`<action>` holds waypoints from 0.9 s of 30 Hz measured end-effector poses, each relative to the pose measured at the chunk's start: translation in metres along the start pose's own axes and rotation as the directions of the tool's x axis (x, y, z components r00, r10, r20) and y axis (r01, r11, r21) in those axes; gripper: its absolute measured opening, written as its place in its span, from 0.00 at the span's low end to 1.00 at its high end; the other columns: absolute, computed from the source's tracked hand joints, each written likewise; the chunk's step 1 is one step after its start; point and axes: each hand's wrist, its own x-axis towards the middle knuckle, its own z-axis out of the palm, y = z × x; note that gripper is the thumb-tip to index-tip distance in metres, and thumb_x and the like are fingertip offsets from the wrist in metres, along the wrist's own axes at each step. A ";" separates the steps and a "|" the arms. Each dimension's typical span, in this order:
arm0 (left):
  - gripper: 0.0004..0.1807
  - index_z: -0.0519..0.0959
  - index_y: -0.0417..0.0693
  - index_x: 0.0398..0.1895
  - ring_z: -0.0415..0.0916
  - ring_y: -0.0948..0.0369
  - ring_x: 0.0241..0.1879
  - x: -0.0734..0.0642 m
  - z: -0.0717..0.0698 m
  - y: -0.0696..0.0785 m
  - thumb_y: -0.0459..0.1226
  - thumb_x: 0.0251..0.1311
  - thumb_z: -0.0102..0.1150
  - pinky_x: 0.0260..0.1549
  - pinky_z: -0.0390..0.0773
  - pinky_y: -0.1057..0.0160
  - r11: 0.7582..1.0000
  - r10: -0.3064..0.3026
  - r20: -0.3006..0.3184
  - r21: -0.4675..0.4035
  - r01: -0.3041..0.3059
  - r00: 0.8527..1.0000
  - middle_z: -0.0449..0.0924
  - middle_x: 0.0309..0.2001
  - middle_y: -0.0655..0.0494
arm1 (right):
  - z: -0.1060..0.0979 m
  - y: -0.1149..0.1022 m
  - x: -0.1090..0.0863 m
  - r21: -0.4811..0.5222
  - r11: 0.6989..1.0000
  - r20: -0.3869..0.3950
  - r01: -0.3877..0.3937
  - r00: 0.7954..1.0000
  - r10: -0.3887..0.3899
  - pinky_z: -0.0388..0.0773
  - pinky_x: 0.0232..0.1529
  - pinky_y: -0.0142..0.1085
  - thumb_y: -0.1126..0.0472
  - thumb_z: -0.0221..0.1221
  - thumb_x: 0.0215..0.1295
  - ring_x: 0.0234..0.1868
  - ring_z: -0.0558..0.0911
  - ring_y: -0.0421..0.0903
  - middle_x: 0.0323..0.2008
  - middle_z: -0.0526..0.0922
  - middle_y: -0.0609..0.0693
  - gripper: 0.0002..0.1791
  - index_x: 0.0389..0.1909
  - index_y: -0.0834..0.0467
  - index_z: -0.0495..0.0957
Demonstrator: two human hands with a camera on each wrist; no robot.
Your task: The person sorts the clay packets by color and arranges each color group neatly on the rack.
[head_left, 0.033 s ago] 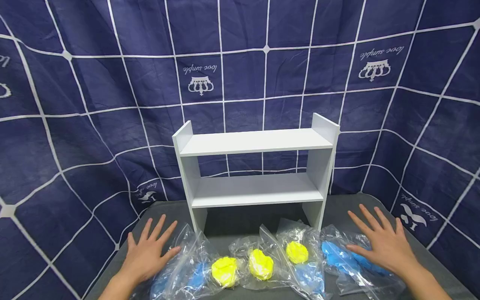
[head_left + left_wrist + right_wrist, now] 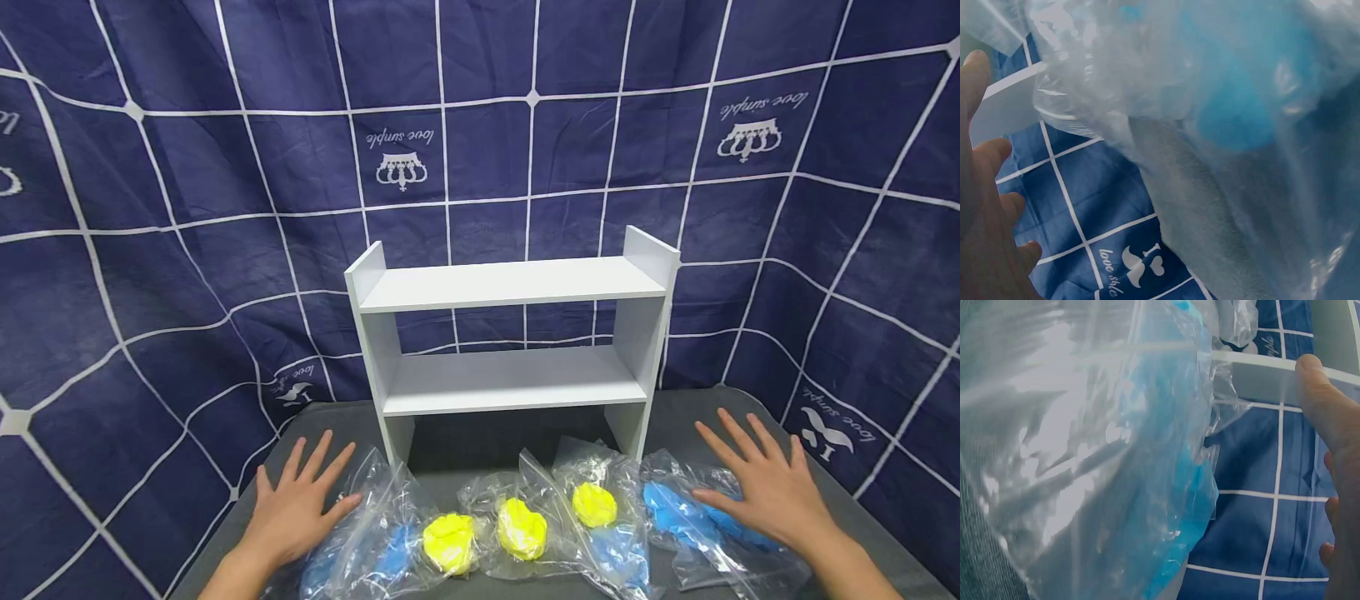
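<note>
Left hand (image 2: 294, 506) and right hand (image 2: 776, 492) spread wide, gripping nothing, beside crowded clear plastic bags (image 2: 371, 533) before the white shelf (image 2: 513, 379), whose loose, touching film could drag neighbours along if pulled.

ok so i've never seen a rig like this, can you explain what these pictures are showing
There's no machine, only a person's bare left hand and right hand, both spread open and holding nothing. The wide picture comes from a camera worn on the head; the two close ones come from a camera on each wrist. On the grey surface stands a white shelf, with clear plastic bags in front. Blue pieces show through the bags; yellow lumps sit among them, whether inside I can't tell.
</note>
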 end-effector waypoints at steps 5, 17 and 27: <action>0.40 0.62 0.68 0.75 0.47 0.33 0.75 -0.001 -0.002 0.000 0.67 0.61 0.52 0.56 0.41 0.14 1.000 -0.007 0.003 -0.008 0.007 1.000 0.52 0.79 0.45 | 0.000 -0.002 0.002 0.010 1.000 -0.042 0.028 0.999 -0.028 0.25 0.70 0.72 0.30 0.66 0.49 0.82 0.40 0.60 0.82 0.43 0.48 0.57 0.78 0.37 0.51; 0.44 0.51 0.65 0.80 0.50 0.40 0.77 0.026 -0.030 0.018 0.66 0.64 0.50 0.65 0.48 0.24 0.998 0.047 -0.125 -0.024 -0.050 0.991 0.54 0.79 0.49 | -0.010 -0.058 0.012 0.204 0.950 -0.253 0.236 0.950 -0.181 0.78 0.49 0.51 0.50 0.74 0.49 0.59 0.76 0.49 0.65 0.77 0.49 0.39 0.66 0.45 0.74; 0.52 0.38 0.52 0.81 0.55 0.42 0.75 0.075 -0.073 0.045 0.57 0.65 0.56 0.71 0.51 0.35 0.989 0.084 -0.289 -0.091 -0.115 0.954 0.59 0.76 0.40 | -0.004 -0.104 0.025 0.445 0.842 -0.122 0.304 0.952 -0.280 0.79 0.51 0.58 0.49 0.74 0.49 0.64 0.74 0.51 0.71 0.71 0.45 0.46 0.72 0.41 0.67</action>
